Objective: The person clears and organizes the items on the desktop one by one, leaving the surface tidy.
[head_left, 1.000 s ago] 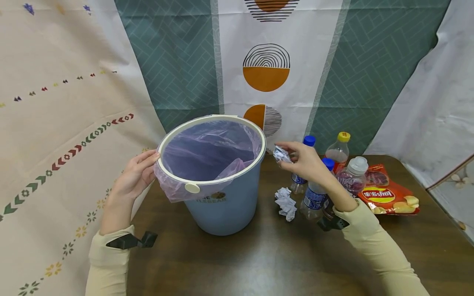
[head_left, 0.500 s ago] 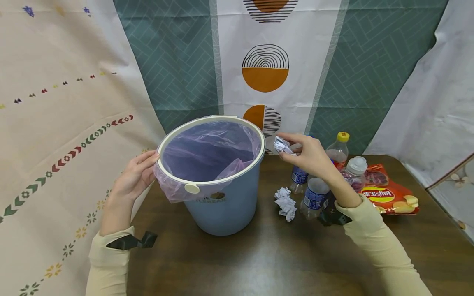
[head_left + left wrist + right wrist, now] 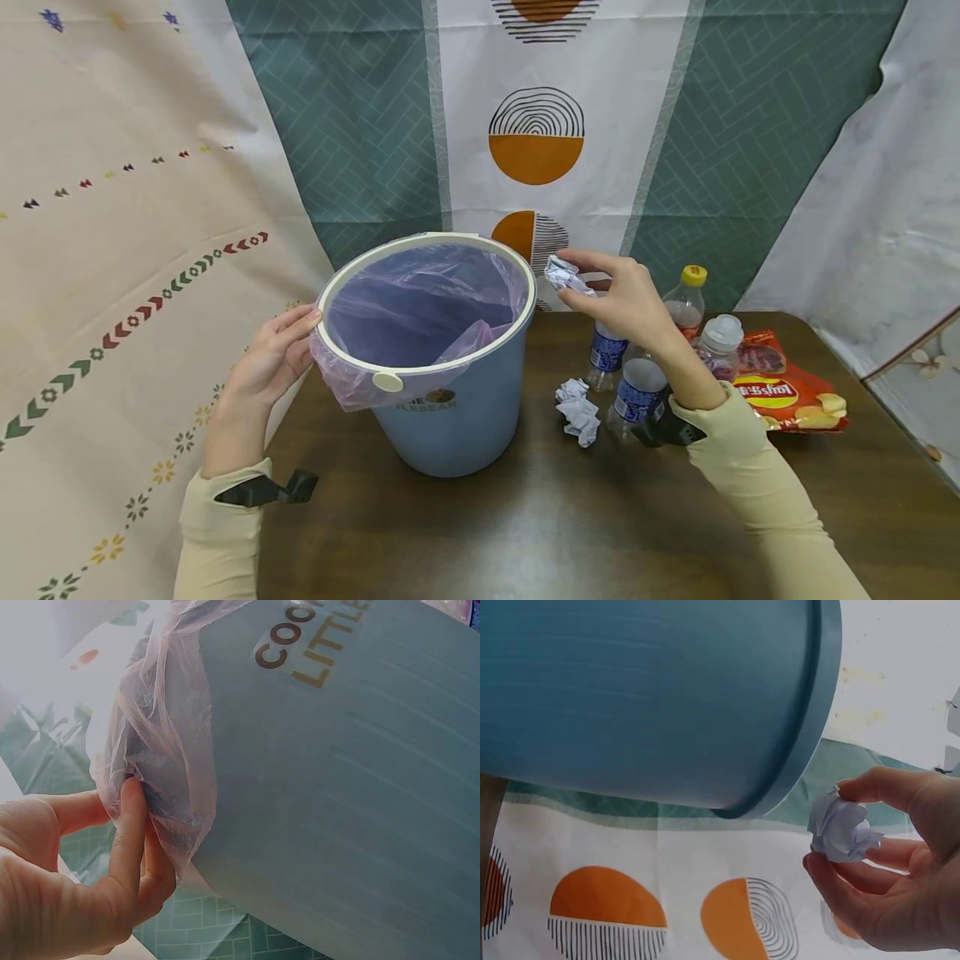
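Observation:
A blue trash can [image 3: 457, 433] with a cream rim stands left of the table's middle, lined with a thin pink-purple bag [image 3: 352, 383] folded over the rim. At its left side my left hand [image 3: 273, 354] pinches the rim and bag between thumb and fingers; the left wrist view has the fingertips on the bag's folds [image 3: 169, 742]. My right hand [image 3: 630, 300] holds a crumpled white paper ball [image 3: 564, 273] between thumb and fingertips, just right of the rim and about level with it. In the right wrist view, the paper ball [image 3: 840, 825] is apart from the can.
More crumpled paper [image 3: 579, 414] lies on the dark wooden table [image 3: 555, 517], right of the can. Several plastic bottles stand behind it, including one with a blue label [image 3: 637, 400] and one with a yellow cap [image 3: 693, 275]. A red chip bag [image 3: 787, 387] lies farther right.
My right hand has risen with the paper ball from below rim height, shifting slightly left over the last half second. The left hand and the trash can stay in place.

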`<state>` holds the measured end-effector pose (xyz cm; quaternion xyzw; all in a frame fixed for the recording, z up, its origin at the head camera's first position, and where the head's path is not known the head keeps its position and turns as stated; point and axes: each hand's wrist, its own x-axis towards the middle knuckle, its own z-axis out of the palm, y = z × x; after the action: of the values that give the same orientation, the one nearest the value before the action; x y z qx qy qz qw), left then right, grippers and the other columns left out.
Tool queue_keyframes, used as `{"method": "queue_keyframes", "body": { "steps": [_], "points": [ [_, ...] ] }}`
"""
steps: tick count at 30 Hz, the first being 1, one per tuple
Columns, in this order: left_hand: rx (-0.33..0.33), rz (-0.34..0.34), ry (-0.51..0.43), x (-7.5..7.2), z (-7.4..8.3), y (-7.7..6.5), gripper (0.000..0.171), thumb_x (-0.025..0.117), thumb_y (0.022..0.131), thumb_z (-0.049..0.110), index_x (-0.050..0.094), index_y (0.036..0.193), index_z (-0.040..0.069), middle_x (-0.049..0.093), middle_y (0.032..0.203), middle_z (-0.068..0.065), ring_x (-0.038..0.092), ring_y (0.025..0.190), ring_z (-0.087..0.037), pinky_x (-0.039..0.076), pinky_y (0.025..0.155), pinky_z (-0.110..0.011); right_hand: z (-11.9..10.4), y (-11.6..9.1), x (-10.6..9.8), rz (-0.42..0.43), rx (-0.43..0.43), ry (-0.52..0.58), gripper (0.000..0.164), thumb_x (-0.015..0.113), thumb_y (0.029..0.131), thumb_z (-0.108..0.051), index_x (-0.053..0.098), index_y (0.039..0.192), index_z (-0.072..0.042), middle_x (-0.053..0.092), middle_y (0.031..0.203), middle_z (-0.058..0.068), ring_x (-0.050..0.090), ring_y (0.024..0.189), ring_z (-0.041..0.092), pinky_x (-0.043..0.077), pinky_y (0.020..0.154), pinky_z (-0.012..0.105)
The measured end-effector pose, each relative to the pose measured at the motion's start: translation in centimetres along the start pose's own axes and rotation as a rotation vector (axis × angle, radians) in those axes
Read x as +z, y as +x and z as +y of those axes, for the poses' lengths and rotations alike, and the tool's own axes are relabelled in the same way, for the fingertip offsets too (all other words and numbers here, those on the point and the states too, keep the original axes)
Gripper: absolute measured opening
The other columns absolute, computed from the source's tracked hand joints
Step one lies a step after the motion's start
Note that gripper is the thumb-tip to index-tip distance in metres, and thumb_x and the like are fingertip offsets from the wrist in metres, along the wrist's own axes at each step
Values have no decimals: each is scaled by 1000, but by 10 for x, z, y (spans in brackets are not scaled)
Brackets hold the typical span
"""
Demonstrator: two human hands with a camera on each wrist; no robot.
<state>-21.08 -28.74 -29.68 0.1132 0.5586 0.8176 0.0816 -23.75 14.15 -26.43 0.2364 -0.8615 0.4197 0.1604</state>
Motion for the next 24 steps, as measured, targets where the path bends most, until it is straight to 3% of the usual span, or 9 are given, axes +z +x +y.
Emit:
{"method": "queue_keyframes", "body": {
  "steps": [10, 24],
  "points": [
    [-5, 4, -9, -1, 1, 1, 17, 43, 95, 4, 56, 106, 7, 63, 91, -1, 66, 77, -9, 55, 66, -17, -7, 6, 4, 13, -1, 64, 44, 69, 81, -22, 58, 124, -17, 60, 123, 5, 58, 106, 24, 49, 93, 41],
    [1, -7, -9, -1, 0, 0, 17, 42, 95, 4, 55, 107, 5, 63, 91, -2, 66, 77, -9, 55, 65, -17, -25, 15, 19, 48, -88, 128, 45, 70, 81, -19, 57, 124, -16, 60, 122, 4, 58, 110, 17, 50, 93, 34]
  ]
}}
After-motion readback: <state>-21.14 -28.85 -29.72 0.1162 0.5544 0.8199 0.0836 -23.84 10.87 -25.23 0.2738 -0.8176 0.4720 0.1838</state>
